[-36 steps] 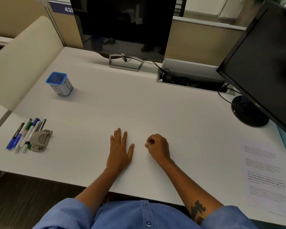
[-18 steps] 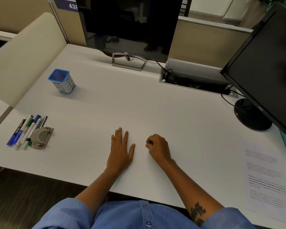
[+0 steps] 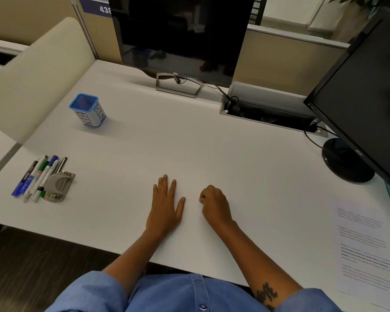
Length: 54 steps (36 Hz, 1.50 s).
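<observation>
My left hand (image 3: 164, 208) lies flat on the white desk (image 3: 212, 154) with straight fingers, holding nothing. Just to its right, my right hand (image 3: 214, 206) rests on the desk as a loose fist with curled fingers and holds nothing. At the desk's left edge lie several markers and pens (image 3: 37, 176) in a row, with a grey stapler (image 3: 59, 185) beside them. A blue-rimmed white cup marked BIN (image 3: 88, 111) stands upright further back on the left. Both hands are far from these.
A black monitor (image 3: 182, 34) stands at the back centre and another (image 3: 369, 86) at the right with its round base (image 3: 347, 161). A cable tray (image 3: 268, 111) is open at the back. A printed sheet (image 3: 365, 244) lies at the right front.
Neither hand has moved on the desk. The view has shifted slightly, so the things on the desk sit a little further right and higher.
</observation>
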{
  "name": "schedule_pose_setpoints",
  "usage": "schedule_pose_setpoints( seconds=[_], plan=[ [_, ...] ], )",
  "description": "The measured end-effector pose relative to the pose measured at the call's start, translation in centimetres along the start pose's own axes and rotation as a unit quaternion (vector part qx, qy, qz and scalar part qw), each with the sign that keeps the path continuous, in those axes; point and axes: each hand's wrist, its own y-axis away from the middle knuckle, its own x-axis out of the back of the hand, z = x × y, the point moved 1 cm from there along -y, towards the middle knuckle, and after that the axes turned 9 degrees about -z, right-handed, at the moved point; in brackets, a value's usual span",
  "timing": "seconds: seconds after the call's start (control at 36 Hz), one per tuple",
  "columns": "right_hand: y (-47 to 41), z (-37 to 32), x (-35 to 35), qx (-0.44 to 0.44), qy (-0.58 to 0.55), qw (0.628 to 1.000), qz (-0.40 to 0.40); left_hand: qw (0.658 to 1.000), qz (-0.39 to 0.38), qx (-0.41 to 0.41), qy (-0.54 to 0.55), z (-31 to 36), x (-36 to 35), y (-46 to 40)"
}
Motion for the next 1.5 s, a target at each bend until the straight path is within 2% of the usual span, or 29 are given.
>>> schedule_pose_setpoints(
  seconds=[0.42, 1.17, 1.5],
  plan=[
    [0.7, -0.9, -0.5, 0.000, 0.096, 0.995, -0.031, 1.000, 0.002, 0.003, 0.006, 0.0, 0.0, 0.1],
    [1.3, -0.3, -1.2, 0.014, 0.119, 0.993, -0.013, 1.000, -0.008, 0.009, 0.001, 0.2, 0.1, 0.1],
    [1.0, 2.1, 0.1, -0.039, -0.008, 0.999, -0.020, 1.000, -0.005, 0.007, 0.007, 0.2, 0.2, 0.1]
  ],
)
